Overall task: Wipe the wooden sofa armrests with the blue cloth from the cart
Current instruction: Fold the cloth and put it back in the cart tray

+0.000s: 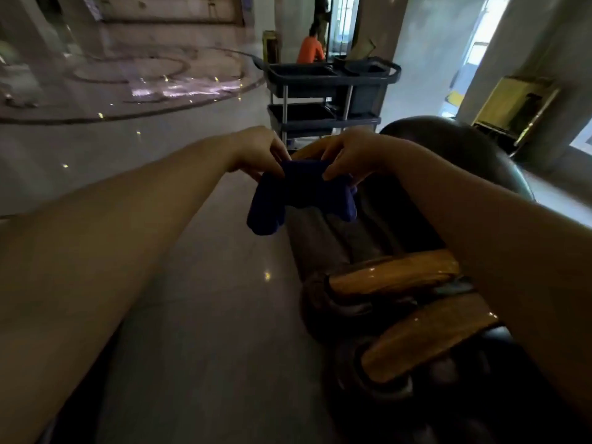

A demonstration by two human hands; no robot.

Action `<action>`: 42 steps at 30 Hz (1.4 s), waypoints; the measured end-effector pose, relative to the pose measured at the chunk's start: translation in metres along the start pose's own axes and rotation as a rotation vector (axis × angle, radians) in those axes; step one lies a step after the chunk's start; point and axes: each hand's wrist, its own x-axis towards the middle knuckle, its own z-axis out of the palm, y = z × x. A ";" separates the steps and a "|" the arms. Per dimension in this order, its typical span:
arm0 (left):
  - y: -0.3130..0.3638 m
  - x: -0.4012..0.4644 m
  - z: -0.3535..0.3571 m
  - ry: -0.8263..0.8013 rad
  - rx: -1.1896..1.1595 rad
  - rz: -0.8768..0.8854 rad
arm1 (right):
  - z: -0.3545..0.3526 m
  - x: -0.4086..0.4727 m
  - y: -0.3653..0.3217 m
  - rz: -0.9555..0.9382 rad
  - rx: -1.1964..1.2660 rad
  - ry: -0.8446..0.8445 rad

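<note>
A blue cloth (301, 193) hangs in the air between both hands, its two ends drooping down. My left hand (259, 152) pinches its upper left edge and my right hand (349, 155) pinches its upper right edge. Below and to the right, two glossy wooden sofa armrests (394, 277) (426, 341) lie side by side, partly covered by my right forearm. A further armrest (307, 150) shows just behind the cloth, mostly hidden. The dark cart (330, 91) with shelves stands beyond the hands.
Dark sofa seats (448, 145) run along the right. Shiny stone floor (192, 283) spreads on the left. A person in an orange top (310, 49) sits beyond the cart. A pillar and a gold-framed stand (519, 110) are at the far right.
</note>
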 end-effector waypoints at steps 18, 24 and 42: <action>-0.245 0.197 -0.213 0.028 -0.067 -0.165 | 0.037 0.380 -0.110 -0.127 0.034 -0.157; -0.301 0.275 -0.286 0.028 -0.050 -0.144 | 0.028 0.488 -0.143 -0.109 0.054 -0.129; -0.453 0.589 -0.462 0.031 -0.115 -0.136 | -0.041 0.881 -0.157 -0.082 0.040 -0.142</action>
